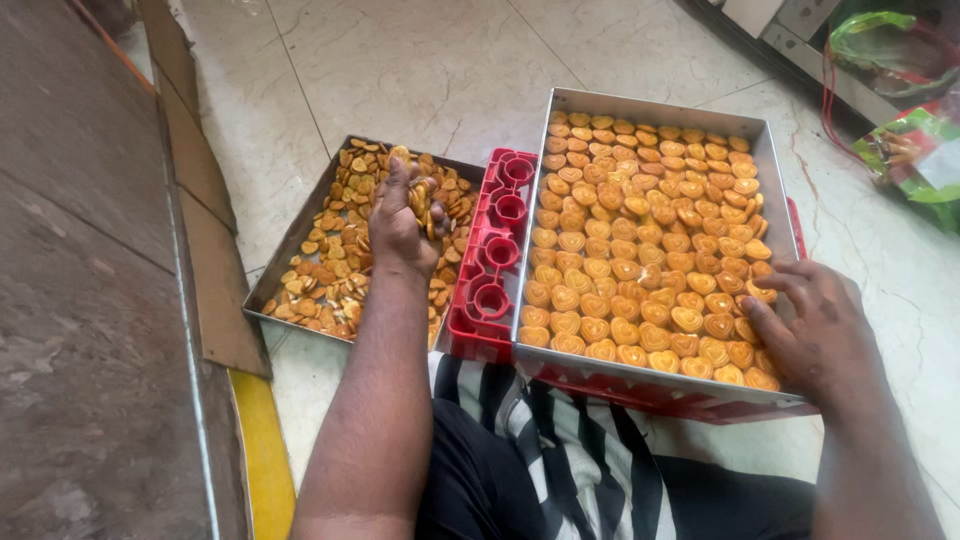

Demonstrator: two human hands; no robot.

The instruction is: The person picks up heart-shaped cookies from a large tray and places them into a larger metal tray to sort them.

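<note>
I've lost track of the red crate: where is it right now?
In the head view the red crate sits centre frame on the floor, under the big tray of heart-shaped biscuits, its left edge showing beside the smaller tray.

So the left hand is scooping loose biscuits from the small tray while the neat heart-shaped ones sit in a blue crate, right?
Not quite: the head view shows the crate under the big tray is red, not blue. The left hand does grasp loose biscuits over the small tray.

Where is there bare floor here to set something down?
Bare floor lies beyond both trays, and right of the big tray up to the green bags. Crowded: the small tray under the left hand, the red crate, and biscuits under the right hand.
</note>
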